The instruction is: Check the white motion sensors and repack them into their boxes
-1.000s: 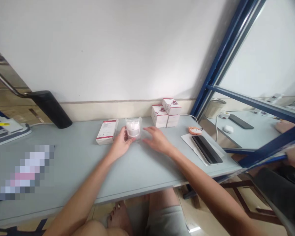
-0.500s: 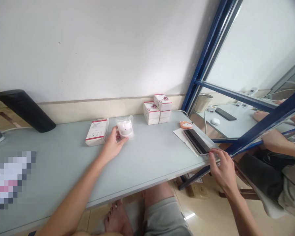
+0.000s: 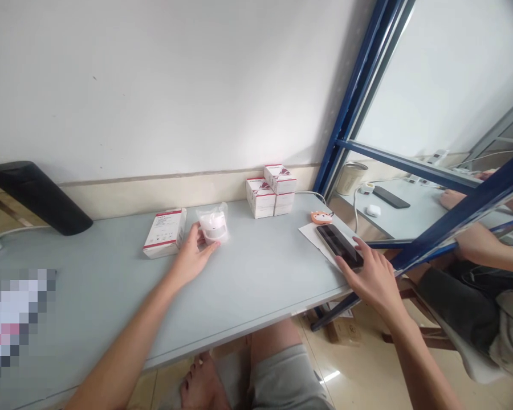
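My left hand [image 3: 193, 254] has its thumb and fingers around the lower left side of a white device in clear plastic wrap [image 3: 214, 225], which is upright on the table. Left of it lies a white and red box [image 3: 165, 232]. At the table's right end, my right hand [image 3: 371, 276] is spread over the near end of a dark phone [image 3: 336, 242], thumb and fingers on either side of it. The phone lies partly on a white sheet [image 3: 310, 234]. Just behind the phone sits an orange and white item [image 3: 321, 217].
Several white and red boxes [image 3: 263, 199] are stacked by the wall. A black cylindrical object [image 3: 47, 196] leans at the back left. A blue metal frame [image 3: 410, 169] borders the right side; beyond it a person's arm [image 3: 491, 247] rests near another table [image 3: 393, 213].
My right hand has moved left, from the phone's near right corner to over its near end, with the thumb now at its left side. The view has shifted slightly.
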A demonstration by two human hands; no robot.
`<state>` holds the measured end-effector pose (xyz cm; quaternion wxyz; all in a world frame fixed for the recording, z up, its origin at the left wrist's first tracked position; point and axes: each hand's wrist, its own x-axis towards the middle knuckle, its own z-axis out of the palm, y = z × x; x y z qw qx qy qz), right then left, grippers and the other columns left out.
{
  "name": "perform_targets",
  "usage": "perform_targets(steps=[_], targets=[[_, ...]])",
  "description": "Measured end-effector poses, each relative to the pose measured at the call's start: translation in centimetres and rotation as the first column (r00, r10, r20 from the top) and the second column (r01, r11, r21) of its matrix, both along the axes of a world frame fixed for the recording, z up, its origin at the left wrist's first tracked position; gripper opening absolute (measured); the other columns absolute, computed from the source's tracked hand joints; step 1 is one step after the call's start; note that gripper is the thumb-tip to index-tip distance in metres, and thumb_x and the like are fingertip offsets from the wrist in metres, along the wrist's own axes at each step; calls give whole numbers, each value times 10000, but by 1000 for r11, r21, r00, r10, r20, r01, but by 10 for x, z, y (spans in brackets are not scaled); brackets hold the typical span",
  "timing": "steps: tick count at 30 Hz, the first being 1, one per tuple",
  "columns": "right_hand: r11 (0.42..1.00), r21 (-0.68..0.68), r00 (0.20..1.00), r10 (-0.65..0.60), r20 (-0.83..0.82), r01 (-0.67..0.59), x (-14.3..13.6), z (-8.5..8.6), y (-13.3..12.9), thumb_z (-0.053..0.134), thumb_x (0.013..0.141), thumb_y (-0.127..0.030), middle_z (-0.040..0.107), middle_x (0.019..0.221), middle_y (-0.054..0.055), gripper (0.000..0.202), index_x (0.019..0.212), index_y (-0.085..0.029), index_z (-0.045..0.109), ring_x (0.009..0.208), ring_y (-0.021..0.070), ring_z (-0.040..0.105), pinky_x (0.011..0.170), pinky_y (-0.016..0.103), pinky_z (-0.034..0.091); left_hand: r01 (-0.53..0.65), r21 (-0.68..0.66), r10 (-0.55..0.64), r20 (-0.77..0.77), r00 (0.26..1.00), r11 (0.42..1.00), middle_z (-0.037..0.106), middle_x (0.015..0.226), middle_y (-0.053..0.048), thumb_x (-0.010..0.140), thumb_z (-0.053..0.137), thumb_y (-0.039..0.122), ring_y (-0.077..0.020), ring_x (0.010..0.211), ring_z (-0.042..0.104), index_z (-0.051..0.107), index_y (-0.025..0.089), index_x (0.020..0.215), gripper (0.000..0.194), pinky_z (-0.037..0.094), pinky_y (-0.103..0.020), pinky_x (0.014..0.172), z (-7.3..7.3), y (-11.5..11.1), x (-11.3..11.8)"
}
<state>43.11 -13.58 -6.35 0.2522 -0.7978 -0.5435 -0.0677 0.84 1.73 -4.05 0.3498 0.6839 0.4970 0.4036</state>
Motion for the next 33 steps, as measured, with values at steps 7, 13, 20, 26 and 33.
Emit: perform_targets(steps=[7, 13, 20, 26, 33], targets=[[984, -163, 994, 60, -91, -74, 3, 26, 35, 599, 908, -580, 692, 1374, 161, 811, 1611, -232, 394, 1290, 415, 602, 1023, 505, 493, 4, 1, -4, -6, 1000, 1000, 674, 1407, -153, 886, 709, 502, -322, 1333, 649, 451, 255, 1350, 585, 485, -515, 1155, -2, 1, -1], [979, -190, 989, 40, -140, -67, 8, 30, 42, 644, 864, -595, 704, 1356, 118, 847, 1617, -303, 388, 1284, 386, 632, 936, 460, 519, -1, -2, 1, 3, 1000, 1000, 682, 1393, -141, 890, 714, 494, -315, 1312, 658, 467, 261, 1338, 561, 489, -500, 1143, 0, 0, 0], [994, -92, 997, 58, -42, -62, -23, 36, 40, 567, 952, -564, 641, 1443, 219, 783, 1616, -193, 383, 1319, 470, 597, 1057, 621, 459, -55, -204, 120, 325, 938, 977, 748, 1227, -82, 697, 946, 389, -296, 1185, 689, 617, 260, 1258, 663, 498, -443, 1093, 10, -1, 7], [679, 172, 514, 675, -529, -714, -150, 62, 114, 609, 985, -541, 715, 1313, 110, 562, 1477, -290, 503, 1037, 257, 736, 905, 427, 594, 49, -335, 178, 614, 769, 941, 770, 1138, -88, 886, 790, 501, -231, 997, 737, 698, 219, 1136, 388, 603, -368, 906, 38, 19, 23], [671, 371, 259, 645, -719, -642, -243, 44, 204, 573, 985, -509, 731, 1031, 48, 327, 1132, -218, 598, 717, 148, 701, 640, 286, 535, 116, -338, 209, 779, 591, 934, 775, 1130, -72, 940, 744, 454, -163, 969, 727, 702, 224, 1164, 324, 573, -255, 808, 34, 40, 24]])
